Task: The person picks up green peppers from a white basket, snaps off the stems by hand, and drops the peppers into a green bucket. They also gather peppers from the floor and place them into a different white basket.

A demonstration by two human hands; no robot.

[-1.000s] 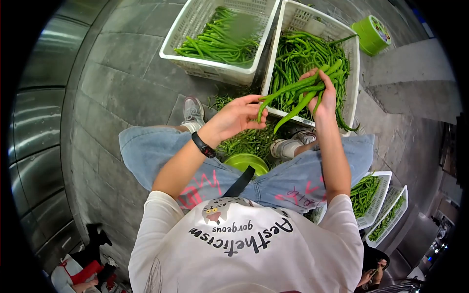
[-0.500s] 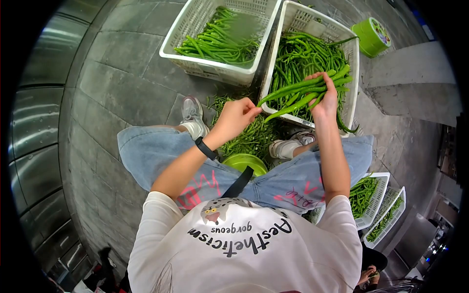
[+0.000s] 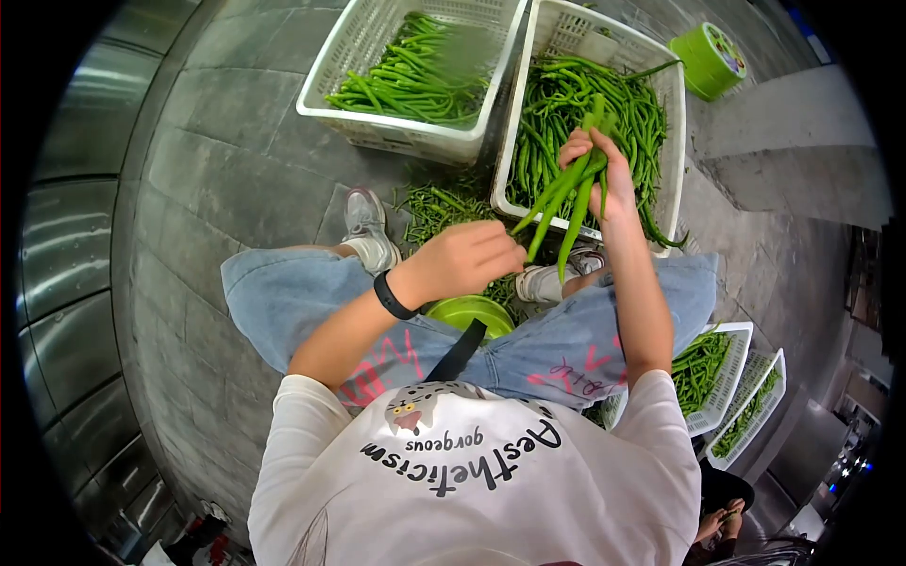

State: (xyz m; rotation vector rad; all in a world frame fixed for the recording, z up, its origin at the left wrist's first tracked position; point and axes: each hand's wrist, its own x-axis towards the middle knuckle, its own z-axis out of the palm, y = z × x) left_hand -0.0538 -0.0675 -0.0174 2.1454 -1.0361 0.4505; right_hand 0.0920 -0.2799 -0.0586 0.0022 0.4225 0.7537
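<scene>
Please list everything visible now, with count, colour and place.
Large crates: two, white, ahead
Small crates: at least two, white, right, holding green vegetables
Crate peppers: many, green, in large crates
Held peppers: several, green, in right hand
Floor: one, grey, underneath
Scraps: many, green, floor centre
Bowl: one, green, centre
Strap: one, black, near bowl
Tub: one, green, upper right
Panels: several, silver, far left
Other person: one, dark-clothed, lower right
Unclear things: several, red and dark, lower left
Shirt: one, white, bottom centre
Jeans: one pair, blue, centre
Shoes: two, greyish, near large crates
Wristband: one, black, left wrist
Left hand: one, bare, beside peppers
Right hand: one, bare, holding peppers
</scene>
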